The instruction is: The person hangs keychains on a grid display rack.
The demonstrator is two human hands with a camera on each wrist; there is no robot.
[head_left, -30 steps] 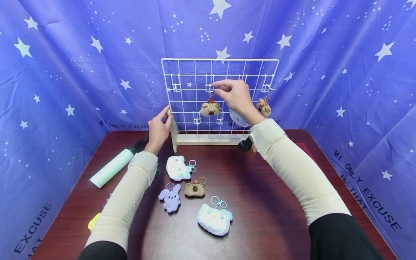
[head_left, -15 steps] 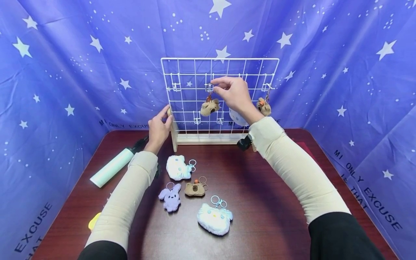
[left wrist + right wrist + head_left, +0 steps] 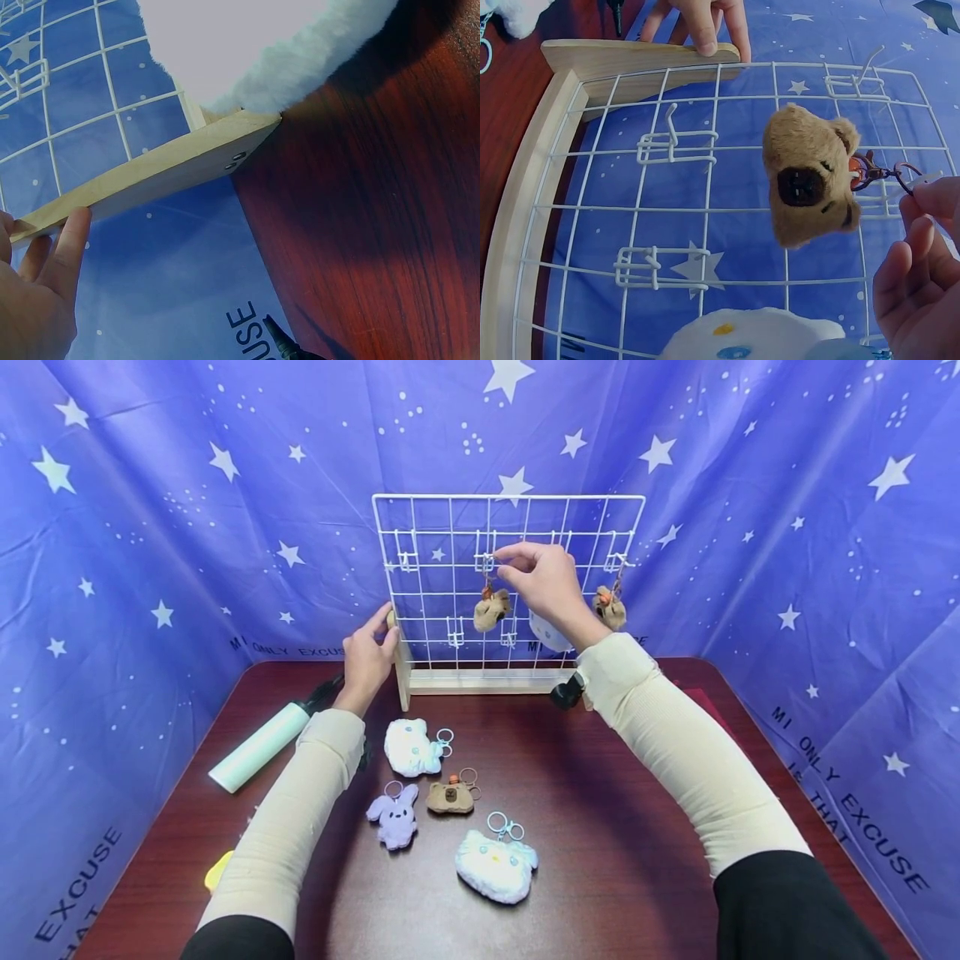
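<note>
My right hand (image 3: 551, 578) pinches the metal ring of a brown plush capybara keychain (image 3: 492, 610) between thumb and index finger. In the right wrist view the capybara (image 3: 806, 176) dangles before the white wire grid (image 3: 786, 262), its ring at an upper hook; whether the hook passes through it, I cannot tell. My left hand (image 3: 367, 652) grips the rack's wooden side post (image 3: 402, 662), the thumb on one side and fingers on the other. Another capybara keychain (image 3: 609, 608) hangs at the grid's right. A white plush keychain (image 3: 550, 633) hangs partly behind my right wrist.
On the table lie two white plush keychains (image 3: 411, 748) (image 3: 495, 865), a purple rabbit keychain (image 3: 394, 818) and a brown capybara keychain (image 3: 450, 797). A pale green cylinder (image 3: 258, 747) lies at the left, near a yellow object (image 3: 217, 872). Other grid hooks (image 3: 455, 637) hold nothing.
The dangling capybara has turned from facing forward to sideways, swinging slightly left and then right. My right hand shifted only a little at the hook; the left hand stayed on the post.
</note>
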